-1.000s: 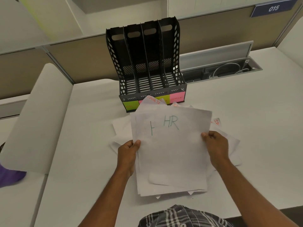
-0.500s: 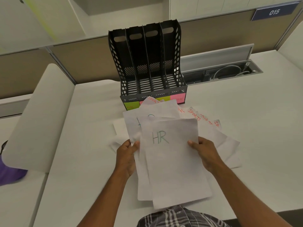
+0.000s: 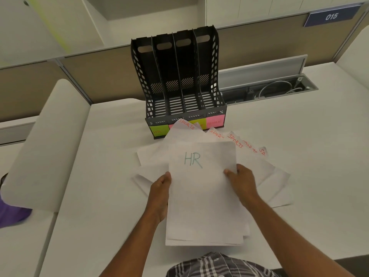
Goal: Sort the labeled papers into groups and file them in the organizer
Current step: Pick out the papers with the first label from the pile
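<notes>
Both my hands grasping HR stack [image 3: 203, 196]: left hand [image 3: 160, 193] at left edge, right hand [image 3: 242, 183] at right edge; SPORTS sheets [image 3: 236, 140] fanned beneath, organizer [image 3: 179, 84] beyond

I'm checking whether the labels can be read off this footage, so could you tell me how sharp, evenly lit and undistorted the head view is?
Head view: the HR sheet between the left hand and right hand reads sharply; the pink note on the organizer is too faint to read; lighting is soft, with no glare; wide-angle bending curves the desk edges.
</notes>
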